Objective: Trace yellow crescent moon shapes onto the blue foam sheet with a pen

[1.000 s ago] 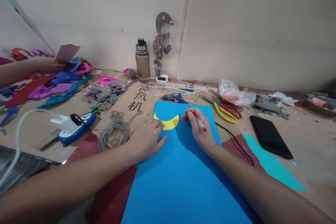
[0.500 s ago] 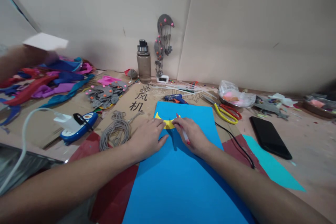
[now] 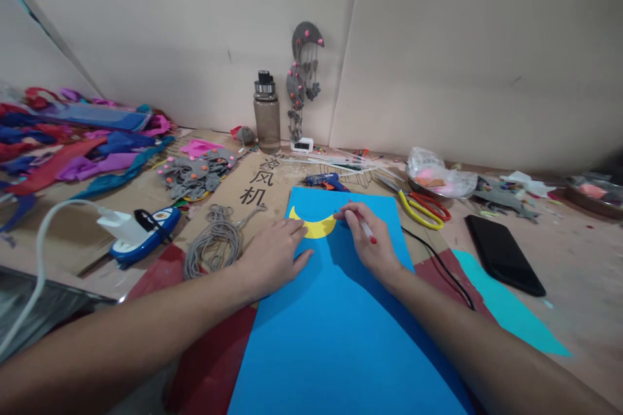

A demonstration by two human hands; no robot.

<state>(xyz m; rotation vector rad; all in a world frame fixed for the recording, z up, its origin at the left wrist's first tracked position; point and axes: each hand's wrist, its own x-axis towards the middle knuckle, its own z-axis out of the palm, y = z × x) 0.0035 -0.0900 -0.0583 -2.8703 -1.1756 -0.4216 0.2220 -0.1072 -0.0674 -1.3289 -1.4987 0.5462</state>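
Note:
A yellow paper crescent [image 3: 318,229] lies flat near the far end of a large blue sheet [image 3: 311,343], its two tips pointing away from me. My left hand [image 3: 275,253] rests with fingers stretched out, the fingertips on the crescent's left part. At the crescent's right tip, my right hand [image 3: 374,246] pinches a white pen with a red end [image 3: 366,229]. The pen's point is hidden by the fingers, so whether it touches the sheet cannot be seen.
Left of the sheet lie coiled grey cord [image 3: 213,243] and a blue-white power strip [image 3: 146,237]. Beyond the sheet are a glue gun [image 3: 326,181] and a bottle [image 3: 267,117]. To the right are yellow-and-red-handled scissors [image 3: 422,211], a black phone [image 3: 505,254] and a turquoise piece [image 3: 511,311].
My right hand has moved with the pen rightward to the crescent's right tip, uncovering that part. My left hand stays put. Another person's arm with a white item has left the far left.

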